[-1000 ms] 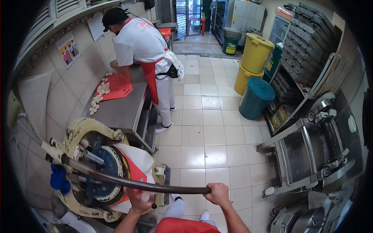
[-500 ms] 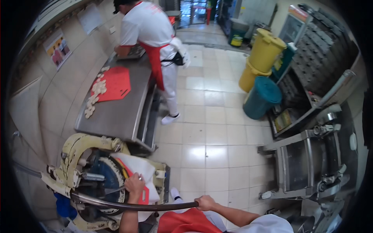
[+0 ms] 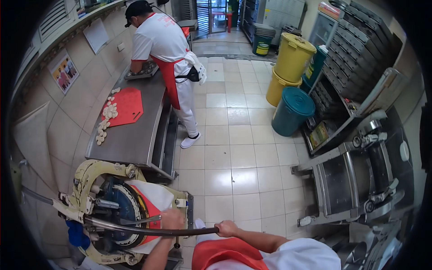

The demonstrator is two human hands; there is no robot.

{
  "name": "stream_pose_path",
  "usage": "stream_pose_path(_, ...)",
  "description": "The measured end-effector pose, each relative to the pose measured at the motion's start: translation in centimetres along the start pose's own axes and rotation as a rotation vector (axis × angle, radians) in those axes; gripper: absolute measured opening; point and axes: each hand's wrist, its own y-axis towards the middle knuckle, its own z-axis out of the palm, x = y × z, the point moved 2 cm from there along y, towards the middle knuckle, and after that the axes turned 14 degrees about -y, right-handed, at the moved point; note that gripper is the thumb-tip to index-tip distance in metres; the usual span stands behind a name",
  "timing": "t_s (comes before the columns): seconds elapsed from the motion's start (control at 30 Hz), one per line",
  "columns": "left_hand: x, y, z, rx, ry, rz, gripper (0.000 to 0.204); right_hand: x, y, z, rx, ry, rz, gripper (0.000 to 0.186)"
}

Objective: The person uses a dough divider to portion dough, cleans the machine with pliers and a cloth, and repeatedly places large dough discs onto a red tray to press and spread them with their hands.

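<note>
My right hand (image 3: 227, 228) is wrapped round the end of a long curved metal bar (image 3: 148, 231). The bar reaches across from a cream-painted dough press (image 3: 85, 182) at the lower left. Over the press's right side, my left hand (image 3: 173, 219) is closed at the end of a short metal lever (image 3: 143, 220); motion smears its fingers. Below that hand, a red board (image 3: 147, 201) and a white sheet (image 3: 158, 194) stick out from the round, dark blue press head (image 3: 118, 200).
Ahead on the left, a steel table (image 3: 128, 141) bears a red cutting board (image 3: 128, 101) and several dough pieces (image 3: 108, 110). A co-worker (image 3: 164, 49) leans over a tray (image 3: 143, 71) there. Right: yellow bins (image 3: 294, 54), a teal bin (image 3: 292, 112), a tray rack (image 3: 346, 58) and a steel roller machine (image 3: 348, 180).
My left hand has moved right and slightly down, and more of the short lever shows. My right hand and the long bar's end have shifted slightly left and up. The view has shifted too.
</note>
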Motion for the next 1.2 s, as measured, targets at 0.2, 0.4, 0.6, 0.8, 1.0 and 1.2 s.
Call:
stream_pose_path(0.2, 3.3, -13.9, 8.5, 0.711, 0.199, -0.678, 0.041, 0.3, 0.7, 0.4, -0.068, -0.009, 0.019, 0.016)
stream_pose_path(0.4, 10.0, -17.1, 12.4, 0.737, -0.155, -1.134, 0.036, 0.8, 1.1, 1.5, -0.087, -0.062, 0.003, 0.016)
stream_pose_path(0.6, 11.8, -34.1, 18.2, 0.655, 0.021, -1.182, 0.036, 0.0, 0.9, 2.1, -0.047, -0.077, 0.057, 0.018)
stream_pose_path(0.8, 13.0, -35.1, 22.4, 0.377, 1.009, -1.478, 0.015, 0.9, 2.2, 2.6, -0.085, -0.067, -0.017, 0.015)
stream_pose_path(1.0, 11.4, -34.0, 19.6, 0.471, -0.023, -1.404, 0.024, -0.3, 0.5, 2.9, -0.114, -0.069, 0.042, 0.014)
stream_pose_path(1.2, 10.9, -33.8, 18.9, 0.422, -0.008, -1.472, 0.022, 0.2, 0.9, 2.6, -0.131, -0.072, 0.017, 0.016)
